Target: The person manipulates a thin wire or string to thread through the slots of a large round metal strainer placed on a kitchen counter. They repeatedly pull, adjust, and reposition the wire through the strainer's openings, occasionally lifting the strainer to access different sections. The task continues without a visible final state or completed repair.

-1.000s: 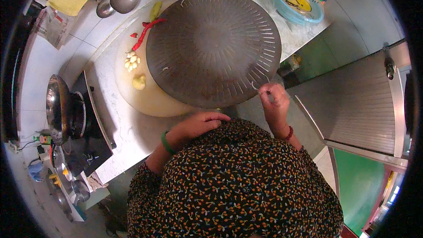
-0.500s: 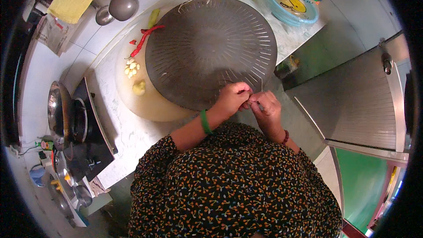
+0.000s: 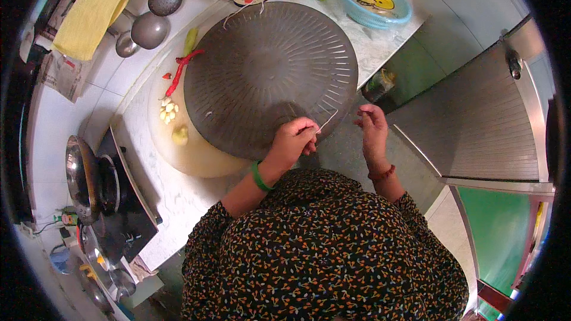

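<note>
Head view: the left hand [image 3: 292, 142] is pinching a pale cord [image 3: 329, 120] near five o'clock on the dark slotted disc [image 3: 267, 53], which is overlying the worktop [image 3: 172, 196]; beyond four o'clock, the half-curled right hand [image 3: 374, 134] is hovering, contents unclear.

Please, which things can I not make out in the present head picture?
- Head view: the part of the pale board under the dark round tray, which covers it.
- Head view: how the left hand grips the string; its own fingers hide this.
- Head view: whether the right hand pinches anything; too small.
- Head view: the shirt's bottom, cut by the lower edge.
</note>
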The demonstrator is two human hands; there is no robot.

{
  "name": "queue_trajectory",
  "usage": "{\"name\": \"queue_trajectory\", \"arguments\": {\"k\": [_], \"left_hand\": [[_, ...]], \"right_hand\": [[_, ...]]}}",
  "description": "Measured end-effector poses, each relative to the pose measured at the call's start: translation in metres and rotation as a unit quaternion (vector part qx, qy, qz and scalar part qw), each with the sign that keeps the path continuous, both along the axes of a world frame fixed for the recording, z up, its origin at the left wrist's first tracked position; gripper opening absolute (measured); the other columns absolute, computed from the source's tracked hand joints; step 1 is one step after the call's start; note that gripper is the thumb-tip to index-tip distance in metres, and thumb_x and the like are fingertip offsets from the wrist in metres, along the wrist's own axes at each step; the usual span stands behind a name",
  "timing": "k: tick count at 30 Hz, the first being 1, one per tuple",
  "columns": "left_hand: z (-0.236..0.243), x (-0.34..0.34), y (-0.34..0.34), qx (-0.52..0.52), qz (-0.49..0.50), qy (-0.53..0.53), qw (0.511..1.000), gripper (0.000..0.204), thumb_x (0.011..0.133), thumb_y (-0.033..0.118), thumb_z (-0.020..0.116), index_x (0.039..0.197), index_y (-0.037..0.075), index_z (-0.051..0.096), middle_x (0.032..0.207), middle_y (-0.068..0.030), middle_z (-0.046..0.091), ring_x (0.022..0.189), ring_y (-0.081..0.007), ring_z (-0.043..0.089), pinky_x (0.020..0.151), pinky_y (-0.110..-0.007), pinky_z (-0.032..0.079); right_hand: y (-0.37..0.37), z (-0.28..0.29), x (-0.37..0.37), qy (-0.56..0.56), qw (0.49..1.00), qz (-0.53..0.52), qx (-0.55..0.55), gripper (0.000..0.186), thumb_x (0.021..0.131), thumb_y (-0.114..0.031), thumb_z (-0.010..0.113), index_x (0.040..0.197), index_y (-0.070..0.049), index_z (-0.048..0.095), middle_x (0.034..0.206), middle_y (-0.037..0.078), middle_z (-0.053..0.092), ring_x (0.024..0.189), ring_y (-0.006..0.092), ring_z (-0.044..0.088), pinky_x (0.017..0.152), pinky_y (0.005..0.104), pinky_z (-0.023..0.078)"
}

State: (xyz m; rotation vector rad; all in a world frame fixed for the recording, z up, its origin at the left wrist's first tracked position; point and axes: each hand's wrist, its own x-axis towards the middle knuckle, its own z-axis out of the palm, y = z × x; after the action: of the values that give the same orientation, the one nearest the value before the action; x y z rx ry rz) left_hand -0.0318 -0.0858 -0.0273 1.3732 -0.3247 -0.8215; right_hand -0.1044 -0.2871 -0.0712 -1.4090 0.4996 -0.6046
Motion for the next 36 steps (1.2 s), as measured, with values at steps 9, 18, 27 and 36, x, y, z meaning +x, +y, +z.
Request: {"name": "queue_trajectory", "arguments": {"k": [9,18,27,36], "left_hand": [[0.005,0.000,-0.001,-0.012,0.036,-0.009,0.999,0.010,0.086,0.010,0.052,0.090,0.003,0.058,0.069,-0.0010,0.055,0.056,-0.0073,0.052,0.048,-0.020,0.042],[0.003,0.006,-0.017,0.044,0.074,-0.171,0.981,0.009,0.083,0.008,0.053,0.089,0.003,0.058,0.064,-0.0038,0.055,0.055,-0.0110,0.054,0.050,-0.025,0.042],[0.003,0.026,-0.050,0.149,0.064,-0.433,0.887,0.006,0.075,0.006,0.057,0.081,0.005,0.059,0.072,-0.0148,0.059,0.065,-0.0326,0.057,0.058,-0.038,0.044],[0.001,0.029,-0.056,0.150,0.068,-0.458,0.874,0.007,0.078,0.007,0.060,0.084,0.005,0.062,0.071,-0.0142,0.061,0.061,-0.0274,0.059,0.057,-0.034,0.046]], "right_hand": [[0.006,-0.027,0.026,-0.011,0.947,0.240,0.214,0.018,0.088,-0.008,0.049,0.101,-0.008,0.061,0.093,0.000,0.064,0.076,0.0097,0.058,0.066,0.0246,0.048],[-0.009,-0.054,0.014,0.023,0.983,0.129,0.131,0.009,0.088,-0.011,0.053,0.080,-0.007,0.058,0.066,-0.001,0.055,0.058,0.0087,0.052,0.051,0.0235,0.045],[-0.003,-0.042,0.013,0.063,0.996,0.070,-0.002,0.019,0.080,-0.001,0.053,0.098,-0.003,0.058,0.084,-0.001,0.060,0.067,0.0089,0.053,0.053,0.0229,0.045],[0.008,0.000,0.020,0.004,0.946,0.215,0.241,0.016,0.084,-0.007,0.056,0.099,-0.008,0.062,0.084,-0.005,0.060,0.063,0.0031,0.047,0.055,0.0190,0.037]]}}
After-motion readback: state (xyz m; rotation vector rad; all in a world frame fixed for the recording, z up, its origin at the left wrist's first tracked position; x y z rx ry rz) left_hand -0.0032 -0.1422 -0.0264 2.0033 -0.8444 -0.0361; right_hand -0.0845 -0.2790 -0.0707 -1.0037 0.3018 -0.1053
